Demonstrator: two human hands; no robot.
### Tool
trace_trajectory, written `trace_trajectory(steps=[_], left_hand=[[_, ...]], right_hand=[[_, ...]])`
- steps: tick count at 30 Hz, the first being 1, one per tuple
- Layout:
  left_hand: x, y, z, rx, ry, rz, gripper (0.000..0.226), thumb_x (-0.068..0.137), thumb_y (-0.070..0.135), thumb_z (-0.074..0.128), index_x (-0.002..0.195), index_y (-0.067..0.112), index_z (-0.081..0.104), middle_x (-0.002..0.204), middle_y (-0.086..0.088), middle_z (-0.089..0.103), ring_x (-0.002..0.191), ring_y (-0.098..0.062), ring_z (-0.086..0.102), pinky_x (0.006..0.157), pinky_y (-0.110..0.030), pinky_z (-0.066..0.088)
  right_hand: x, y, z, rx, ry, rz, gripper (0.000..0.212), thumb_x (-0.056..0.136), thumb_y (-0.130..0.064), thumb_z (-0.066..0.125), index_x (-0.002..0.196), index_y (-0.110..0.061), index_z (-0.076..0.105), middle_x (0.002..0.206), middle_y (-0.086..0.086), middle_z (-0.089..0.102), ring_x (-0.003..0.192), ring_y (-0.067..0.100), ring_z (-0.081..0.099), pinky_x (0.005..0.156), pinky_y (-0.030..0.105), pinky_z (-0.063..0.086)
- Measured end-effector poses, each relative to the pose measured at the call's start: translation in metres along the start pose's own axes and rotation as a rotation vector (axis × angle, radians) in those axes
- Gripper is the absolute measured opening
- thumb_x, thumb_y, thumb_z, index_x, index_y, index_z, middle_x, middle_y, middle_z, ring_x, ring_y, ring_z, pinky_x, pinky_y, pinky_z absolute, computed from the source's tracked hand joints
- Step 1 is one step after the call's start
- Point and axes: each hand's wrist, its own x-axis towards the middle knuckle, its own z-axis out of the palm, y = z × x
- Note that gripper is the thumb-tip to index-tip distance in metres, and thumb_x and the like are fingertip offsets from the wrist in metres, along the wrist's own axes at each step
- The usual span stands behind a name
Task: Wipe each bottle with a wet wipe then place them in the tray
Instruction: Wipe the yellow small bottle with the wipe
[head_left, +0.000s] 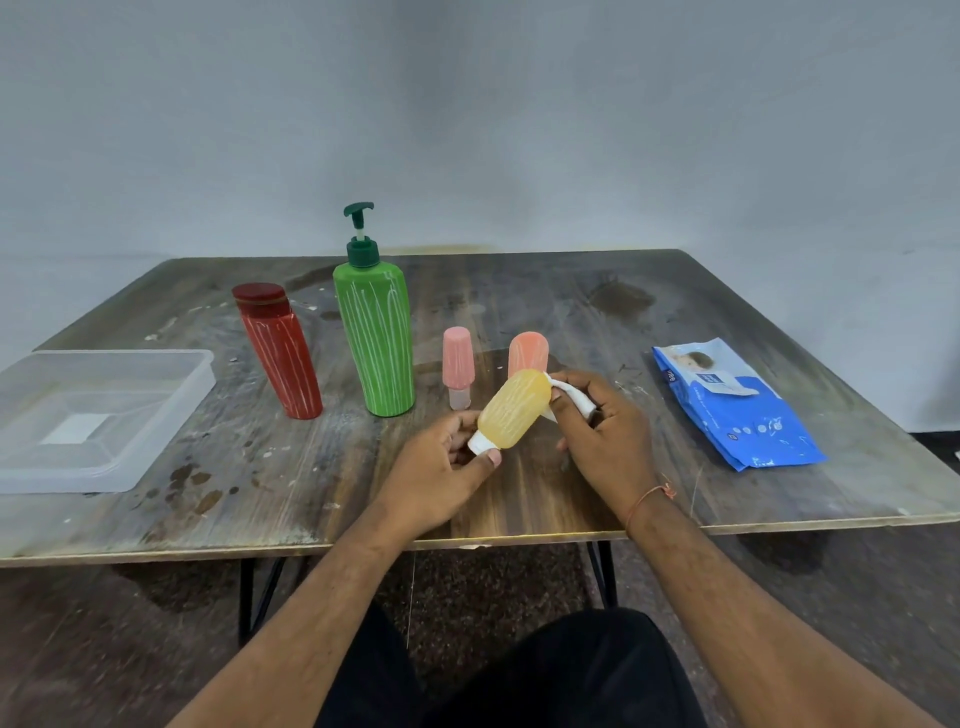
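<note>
My left hand (441, 467) grips a small yellow bottle (514, 409) by its white cap end and holds it tilted above the table. My right hand (602, 431) pinches a bunched white wet wipe (574, 397) against the bottle's upper end. Behind them stand an orange bottle (527, 351), partly hidden, and a small pink bottle (458, 369). A tall green pump bottle (375, 332) and a red bottle (280, 353) stand further left. The clear plastic tray (171, 395) lies at the table's left edge with nothing in it.
A blue pack of wet wipes (737, 405) lies flat on the right side of the worn wooden table (311, 493). The table's front edge runs just below my wrists. A grey wall stands behind the table.
</note>
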Motion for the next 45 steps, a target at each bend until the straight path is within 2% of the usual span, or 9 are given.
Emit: trace_trajectory(steps=[5,11,15,21,24,28,36,42,45], left_hand=[[0.0,0.003,0.004,-0.065,0.039,-0.011,0.04,0.1,0.019,0.069,0.131,0.032,0.047,0.108,0.013,0.08,0.089,-0.006,0.076,0.081,-0.024,0.058],[0.003,0.001,0.005,-0.017,0.071,-0.003,0.022,0.1,0.029,0.069,0.119,0.038,0.063,0.103,0.01,0.079,0.079,-0.012,0.075,0.088,-0.048,0.062],[0.002,0.001,0.007,0.018,0.078,0.013,0.027,0.1,0.028,0.069,0.122,0.044,0.064,0.102,0.016,0.079,0.081,-0.009,0.075,0.089,-0.045,0.063],[0.002,-0.002,0.006,-0.005,0.035,-0.006,0.038,0.097,0.031,0.071,0.134,0.039,0.065,0.115,0.019,0.077,0.104,-0.005,0.074,0.1,-0.045,0.059],[0.003,-0.003,0.005,-0.017,0.051,-0.004,0.032,0.099,0.024,0.071,0.127,0.039,0.066,0.109,0.016,0.079,0.096,-0.007,0.075,0.097,-0.046,0.06],[0.002,-0.001,0.006,-0.022,0.053,-0.011,0.031,0.099,0.022,0.071,0.124,0.04,0.066,0.103,0.014,0.08,0.088,-0.011,0.077,0.093,-0.045,0.062],[0.0,0.002,0.005,-0.019,0.045,0.0,0.035,0.097,0.02,0.075,0.131,0.026,0.071,0.111,0.015,0.079,0.102,-0.005,0.075,0.102,-0.043,0.059],[-0.001,0.001,0.004,0.01,0.05,0.002,0.039,0.093,0.023,0.079,0.132,0.029,0.072,0.11,0.016,0.079,0.1,-0.006,0.076,0.102,-0.044,0.058],[0.0,0.001,0.004,0.01,0.052,0.012,0.038,0.094,0.021,0.078,0.131,0.026,0.072,0.11,0.016,0.079,0.101,-0.006,0.076,0.101,-0.044,0.059]], right_hand=[[-0.002,0.002,0.001,-0.027,0.052,-0.092,0.022,0.1,-0.025,0.074,0.12,-0.029,0.079,0.113,-0.02,0.076,0.103,0.006,0.072,0.085,0.028,0.061],[-0.007,0.001,0.0,-0.124,-0.014,-0.34,0.021,0.093,-0.022,0.083,0.114,-0.019,0.08,0.108,-0.011,0.077,0.098,0.01,0.073,0.08,0.033,0.061],[-0.01,0.004,0.004,-0.232,-0.051,-0.517,0.02,0.09,-0.02,0.085,0.109,-0.019,0.082,0.102,-0.006,0.078,0.09,0.005,0.07,0.074,0.029,0.058],[-0.01,0.007,0.009,-0.37,-0.038,-0.609,0.02,0.096,-0.03,0.075,0.11,-0.018,0.083,0.102,-0.004,0.078,0.085,0.011,0.07,0.071,0.024,0.054],[-0.011,0.009,0.011,-0.384,-0.14,-0.612,0.023,0.095,-0.034,0.076,0.11,-0.02,0.083,0.105,-0.006,0.079,0.088,0.009,0.071,0.072,0.028,0.058],[-0.01,0.011,0.012,-0.405,-0.019,-0.591,0.018,0.092,-0.028,0.079,0.104,-0.015,0.082,0.098,-0.002,0.079,0.082,0.014,0.071,0.068,0.03,0.058],[-0.011,0.011,0.011,-0.34,-0.106,-0.596,0.022,0.093,-0.034,0.077,0.108,-0.018,0.083,0.105,-0.006,0.08,0.088,0.007,0.072,0.073,0.024,0.058],[-0.009,0.01,0.012,-0.386,0.0,-0.556,0.023,0.095,-0.034,0.072,0.107,-0.017,0.082,0.1,-0.003,0.08,0.083,0.012,0.072,0.069,0.03,0.059],[-0.009,0.01,0.01,-0.307,-0.099,-0.58,0.021,0.096,-0.032,0.077,0.11,-0.018,0.083,0.106,-0.005,0.08,0.091,0.007,0.073,0.075,0.029,0.06]])
